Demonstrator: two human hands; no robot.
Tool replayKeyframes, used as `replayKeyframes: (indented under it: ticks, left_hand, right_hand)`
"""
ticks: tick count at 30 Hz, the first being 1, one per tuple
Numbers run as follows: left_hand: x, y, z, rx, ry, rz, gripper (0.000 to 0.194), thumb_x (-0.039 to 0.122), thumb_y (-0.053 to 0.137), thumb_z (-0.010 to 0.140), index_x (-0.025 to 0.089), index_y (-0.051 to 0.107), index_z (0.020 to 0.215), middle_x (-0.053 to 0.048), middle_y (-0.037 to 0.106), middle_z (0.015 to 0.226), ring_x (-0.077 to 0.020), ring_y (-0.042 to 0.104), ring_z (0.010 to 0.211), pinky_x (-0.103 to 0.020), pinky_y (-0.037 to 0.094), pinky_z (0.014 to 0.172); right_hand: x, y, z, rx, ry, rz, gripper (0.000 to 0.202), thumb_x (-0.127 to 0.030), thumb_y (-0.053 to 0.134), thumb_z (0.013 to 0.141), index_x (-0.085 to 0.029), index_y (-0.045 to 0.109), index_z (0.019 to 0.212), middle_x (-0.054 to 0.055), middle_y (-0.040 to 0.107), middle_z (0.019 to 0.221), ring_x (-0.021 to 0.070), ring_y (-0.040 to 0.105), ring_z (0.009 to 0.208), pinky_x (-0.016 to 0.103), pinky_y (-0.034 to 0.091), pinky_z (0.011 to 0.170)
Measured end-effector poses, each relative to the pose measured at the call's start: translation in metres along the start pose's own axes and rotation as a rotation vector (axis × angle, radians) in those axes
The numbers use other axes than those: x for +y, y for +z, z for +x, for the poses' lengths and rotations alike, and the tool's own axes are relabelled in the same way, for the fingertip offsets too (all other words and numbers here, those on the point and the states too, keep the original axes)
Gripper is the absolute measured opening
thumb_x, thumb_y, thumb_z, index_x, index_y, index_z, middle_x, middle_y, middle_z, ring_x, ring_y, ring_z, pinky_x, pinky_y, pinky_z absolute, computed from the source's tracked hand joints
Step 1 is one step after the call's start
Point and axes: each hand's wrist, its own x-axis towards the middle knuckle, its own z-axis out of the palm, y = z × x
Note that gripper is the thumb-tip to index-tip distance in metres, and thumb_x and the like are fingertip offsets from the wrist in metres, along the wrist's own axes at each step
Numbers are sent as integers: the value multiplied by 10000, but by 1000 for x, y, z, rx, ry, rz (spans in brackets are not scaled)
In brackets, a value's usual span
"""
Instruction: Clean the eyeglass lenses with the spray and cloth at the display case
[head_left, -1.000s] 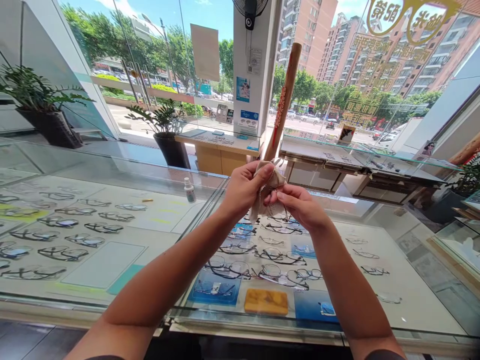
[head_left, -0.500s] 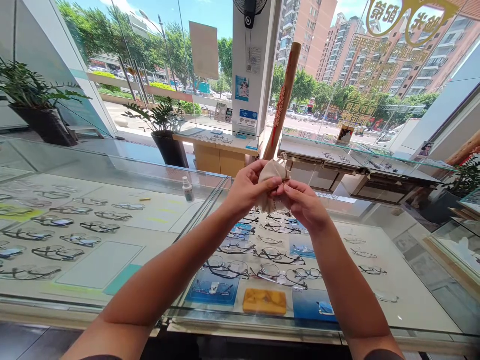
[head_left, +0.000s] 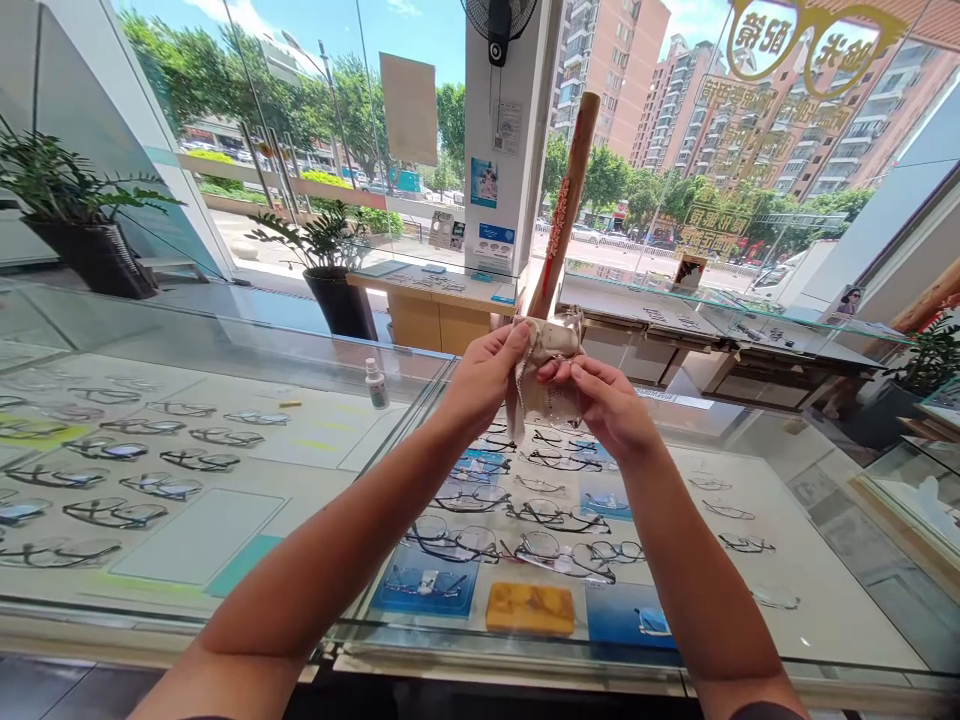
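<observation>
A beige wiping cloth point(head_left: 556, 340) with a stitched edge is up in front of me, above the glass counter. My left hand point(head_left: 491, 372) grips its left side, thumb on top, and part of it hangs below the fingers. From the right, my right hand point(head_left: 606, 395) pinches a thin part of a pair of eyeglasses point(head_left: 578, 318), whose fine rim shows at the cloth's right edge. Most of the eyeglasses is hidden by the cloth and fingers. Both hands are closed and nearly touch each other.
Rows of eyeglass frames point(head_left: 559, 515) lie inside the glass display counter point(head_left: 840, 610) under my arms. An orange-yellow case point(head_left: 529, 608) sits near its front. A small white spray bottle point(head_left: 376, 383) stands left of my hands. Beyond are a wooden post point(head_left: 568, 200) and potted plants point(head_left: 337, 285).
The cloth has opened out from a bunched shape, and its stitched edge now hangs down on the left. My left thumb has shifted up and left. My right hand stays nearly in place.
</observation>
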Motion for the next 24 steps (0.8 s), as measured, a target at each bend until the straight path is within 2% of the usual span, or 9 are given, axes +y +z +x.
replayKeyframes:
  ticks: [6,9,11,13,15,18,21,24]
  left_hand:
    - [-6,0,0,41,101,66,447,638,775,939,195,801,989,-25,713,849,-129,609,749,-248,502,690]
    - [-7,7,-6,57,192,228,445,624,746,968,183,803,943,-11,692,810,-124,577,732,-250,477,685]
    - [-7,11,-11,86,260,335,447,611,723,987,175,816,956,-16,706,809,-139,590,748,-265,488,709]
    - [-9,14,-14,126,312,398,436,592,703,1006,182,839,1061,-43,765,892,-180,658,852,-298,533,803]
    - [-11,14,-14,167,336,410,420,562,706,1012,204,836,1190,-79,816,1095,-230,712,1062,-347,549,980]
    - [-14,11,-11,185,319,370,410,547,734,998,225,835,1229,-103,784,1340,-269,689,1285,-396,480,1171]
    - [-14,7,-8,142,241,269,427,582,741,983,202,849,1145,-107,812,1232,-257,730,1164,-382,532,1087]
    - [-12,3,-5,85,123,140,458,609,759,962,187,833,1125,-69,809,1008,-183,719,879,-301,568,840]
  right_hand:
    - [-8,-2,-2,35,-139,-59,185,-455,785,973,-286,804,901,39,712,1466,276,536,1514,433,384,1295]
    - [-2,5,-2,7,-183,-138,201,-469,749,1001,-293,802,919,23,689,1506,282,457,1582,462,321,1337]
    - [4,10,-2,-1,-212,-196,240,-515,741,997,-294,795,920,23,695,1496,290,457,1579,476,315,1341]
    - [8,14,-2,1,-215,-219,283,-563,745,979,-293,787,906,27,717,1460,303,508,1536,486,348,1323]
    - [10,15,-3,-6,-198,-206,287,-569,750,973,-293,788,906,33,745,1405,306,550,1496,486,369,1309]
    - [9,13,-3,-24,-183,-154,241,-521,749,989,-296,797,919,38,769,1339,296,600,1438,480,369,1306]
    - [3,8,-3,-5,-160,-80,209,-489,764,986,-296,795,912,40,796,1234,287,670,1320,494,410,1271]
    - [-4,3,-2,77,-185,-59,202,-488,803,948,-294,809,892,39,793,1221,286,665,1302,497,424,1256]
